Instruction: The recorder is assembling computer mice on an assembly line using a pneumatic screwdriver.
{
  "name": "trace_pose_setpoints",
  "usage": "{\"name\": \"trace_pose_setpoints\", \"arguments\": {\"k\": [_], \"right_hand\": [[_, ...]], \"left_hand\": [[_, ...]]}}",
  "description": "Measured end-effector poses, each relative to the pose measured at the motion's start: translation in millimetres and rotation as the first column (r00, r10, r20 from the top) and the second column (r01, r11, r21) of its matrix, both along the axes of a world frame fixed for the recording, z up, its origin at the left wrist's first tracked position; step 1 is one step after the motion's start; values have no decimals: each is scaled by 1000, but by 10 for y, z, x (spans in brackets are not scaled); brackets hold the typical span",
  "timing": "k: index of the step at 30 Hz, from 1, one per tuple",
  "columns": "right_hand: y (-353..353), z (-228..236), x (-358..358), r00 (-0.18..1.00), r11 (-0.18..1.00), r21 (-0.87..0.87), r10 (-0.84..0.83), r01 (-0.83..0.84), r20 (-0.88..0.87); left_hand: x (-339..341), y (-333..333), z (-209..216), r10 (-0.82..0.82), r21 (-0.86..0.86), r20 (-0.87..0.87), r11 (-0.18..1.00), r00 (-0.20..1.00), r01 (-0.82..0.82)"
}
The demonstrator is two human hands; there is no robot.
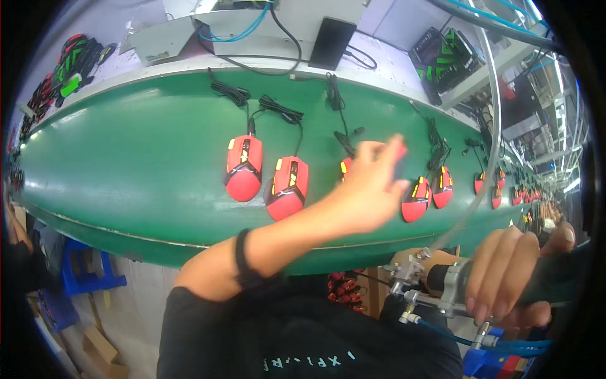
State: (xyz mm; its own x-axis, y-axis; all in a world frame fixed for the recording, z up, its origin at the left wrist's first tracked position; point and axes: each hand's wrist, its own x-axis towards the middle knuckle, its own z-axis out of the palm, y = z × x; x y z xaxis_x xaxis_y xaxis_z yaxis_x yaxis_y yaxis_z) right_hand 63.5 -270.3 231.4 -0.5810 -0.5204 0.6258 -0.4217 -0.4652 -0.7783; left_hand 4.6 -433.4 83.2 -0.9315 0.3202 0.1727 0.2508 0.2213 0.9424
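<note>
Blurred by motion, my left hand (372,183) reaches over the green belt, a black band on its wrist. Its fingers are curled round a smeared red and dark thing (399,158) that looks like a computer mouse. Beneath the fingers another red mouse (344,168) is mostly hidden. To the left lie two red and black mice with yellow buttons, one mouse (243,170) slightly farther than the other mouse (287,189). On the right are a mouse (416,199) and another mouse (442,187). At lower right my right hand (505,271) wraps round a black cylindrical part (544,278) with metal fittings.
A green conveyor belt (139,145) runs across, carrying more mice (497,189) to the far right. Bundled black cables (281,110) trail behind the mice. A metal clamp (407,271) with blue air tubes stands before me. Blue stools (91,271) are at lower left.
</note>
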Motion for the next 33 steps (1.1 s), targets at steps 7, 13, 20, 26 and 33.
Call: {"name": "trace_pose_setpoints", "arguments": {"k": [7, 13, 20, 26, 33], "right_hand": [[135, 38, 17, 987, 989, 21, 141, -143, 82], [178, -214, -211, 904, 927, -106, 374, -359, 207], [-252, -147, -502, 857, 899, 71, 386, -433, 342], [-413, -278, -294, 961, 986, -166, 17, 30, 277], [-472, -340, -443, 975, 960, -238, -181, 147, -132]], "left_hand": [[-48, 882, -662, -29, -633, -384, 735, 923, -241], [254, 368, -545, 17, -736, -441, 565, 897, -372], [185, -28, -488, 46, -847, -300, 447, 953, -288], [29, -334, -373, 223, -514, -62, 829, 973, -223], [178, -741, -602, -261, 762, 512, 578, 818, -292]]}}
